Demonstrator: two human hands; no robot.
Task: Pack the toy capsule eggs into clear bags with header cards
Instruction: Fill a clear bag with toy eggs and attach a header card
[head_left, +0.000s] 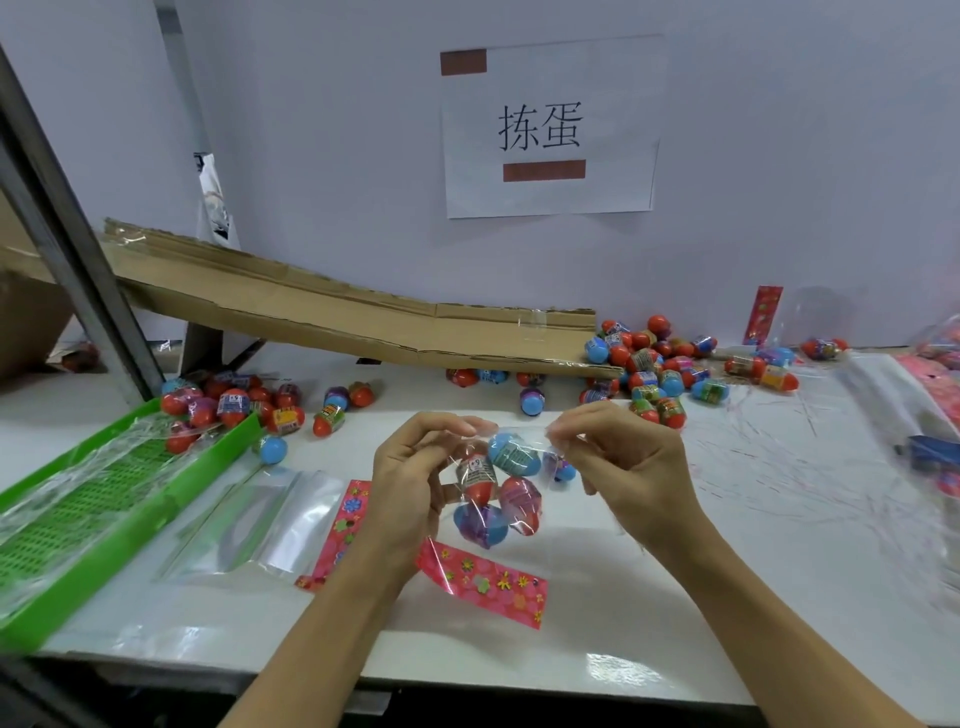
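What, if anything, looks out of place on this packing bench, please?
Loose capsule eggs lie scattered over the table beyond the cardboard ramp, and several have rolled underneath it rather than staying gathered in the green tray.

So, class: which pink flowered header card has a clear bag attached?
The pink header card left of the left hand; clear bags adjoin it. The nearer card lies alone.
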